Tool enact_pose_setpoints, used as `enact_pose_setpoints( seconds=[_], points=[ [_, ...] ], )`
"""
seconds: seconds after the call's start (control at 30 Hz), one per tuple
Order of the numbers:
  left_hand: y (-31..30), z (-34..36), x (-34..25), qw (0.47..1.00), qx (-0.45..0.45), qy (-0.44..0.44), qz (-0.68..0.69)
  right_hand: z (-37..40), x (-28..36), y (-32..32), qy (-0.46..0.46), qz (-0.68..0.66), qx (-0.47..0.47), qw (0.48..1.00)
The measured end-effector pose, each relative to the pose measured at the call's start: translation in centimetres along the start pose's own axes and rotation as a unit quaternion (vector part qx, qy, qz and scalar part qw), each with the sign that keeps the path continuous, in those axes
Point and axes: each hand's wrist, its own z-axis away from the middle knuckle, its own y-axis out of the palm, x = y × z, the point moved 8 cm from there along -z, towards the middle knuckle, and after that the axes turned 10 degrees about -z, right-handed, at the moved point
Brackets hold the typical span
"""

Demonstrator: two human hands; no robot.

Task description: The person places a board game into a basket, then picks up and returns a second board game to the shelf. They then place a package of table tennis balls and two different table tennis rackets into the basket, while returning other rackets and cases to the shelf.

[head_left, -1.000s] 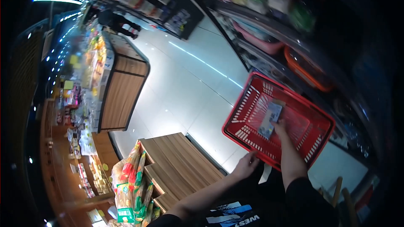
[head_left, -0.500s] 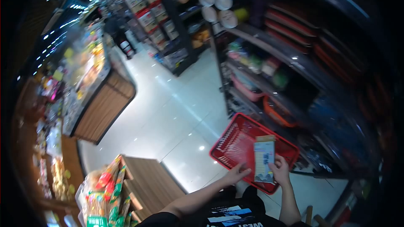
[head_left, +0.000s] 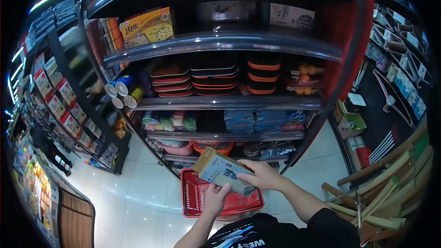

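A flat light-blue and tan package (head_left: 225, 169) with dark printed characters is tilted in front of me, above the red shopping basket (head_left: 193, 202). My left hand (head_left: 217, 198) pinches its lower left edge, thumb on the printed face. Along the upper right edge, my right hand (head_left: 262, 174) is closed on the same package, fingers over its front. What the package contains cannot be seen. The package and my hands hide part of the basket's inside.
A shelf unit (head_left: 220, 103) stands ahead, holding stacked paddle-like items (head_left: 213, 78), a yellow board-game box (head_left: 147, 26) and plastic basins. Wooden handles (head_left: 386, 197) lean at the right. A wood-panelled counter (head_left: 76, 220) and a distant person (head_left: 46, 142) are at left.
My view has swung right to face the shelf unit. The package has tilted sideways. My left hand, apart from it earlier, now grips it along with my right.
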Motion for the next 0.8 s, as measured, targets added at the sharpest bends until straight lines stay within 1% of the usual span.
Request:
enact_pose_setpoints(
  seconds=[0.07, 0.1, 0.13, 0.2, 0.27, 0.33, 0.4, 0.47, 0.53, 0.6, 0.67, 0.7, 0.77, 0.8],
  points=[
    [2.5, -0.3, -2.3, 0.998, 0.044, 0.023, 0.026, -0.1, 3.4, -2.3, -0.044, 0.011, -0.024, 0.999],
    [3.5, -0.4, -3.4, 0.997, 0.072, 0.032, -0.005, -0.4, 4.9, -3.6, -0.076, 0.041, -0.028, 0.996],
    [4.1, -0.4, -4.2, 0.996, 0.077, 0.034, -0.006, -0.6, 6.3, -5.0, -0.108, 0.07, -0.032, 0.991],
    [5.5, -0.2, -5.6, 0.987, 0.109, 0.076, -0.09, -1.1, 10.2, -8.7, -0.169, 0.13, -0.056, 0.975],
    [4.9, -0.1, -4.9, 0.981, 0.129, 0.088, -0.118, -1.4, 15.0, -12.9, -0.231, 0.166, -0.1, 0.954],
    [3.4, 0.6, -1.8, 0.969, 0.149, 0.0, -0.197, -2.0, 18.7, -17.2, -0.284, 0.19, -0.155, 0.927],
    [0.3, 1.2, 2.5, 0.958, 0.132, -0.024, -0.255, -2.8, 22.6, -20.8, -0.317, 0.227, -0.172, 0.905],
    [-3.8, 2.5, 7.9, 0.919, 0.121, -0.114, -0.358, -4.4, 25.2, -24.0, -0.323, 0.25, -0.18, 0.895],
    [-8.0, 4.3, 12.4, 0.868, 0.09, -0.099, -0.478, -6.7, 26.8, -27.0, -0.365, 0.294, -0.19, 0.863],
    [-8.8, 3.2, 13.2, 0.869, 0.088, -0.097, -0.477, -9.2, 27.6, -29.3, -0.334, 0.349, -0.179, 0.857],
    [-9.1, 2.6, 14.1, 0.871, 0.085, -0.1, -0.474, -12.4, 27.3, -31.3, -0.304, 0.358, -0.172, 0.866],
    [-9.2, 2.3, 14.6, 0.872, 0.083, -0.102, -0.471, -13.8, 27.1, -32.3, -0.306, 0.359, -0.169, 0.865],
    [-9.5, 1.7, 15.5, 0.875, 0.077, -0.105, -0.466, -16.9, 25.7, -33.8, -0.259, 0.393, -0.155, 0.869],
    [-9.6, 1.3, 15.8, 0.877, 0.073, -0.105, -0.463, -17.7, 25.6, -34.1, -0.264, 0.394, -0.152, 0.867]
  ],
)
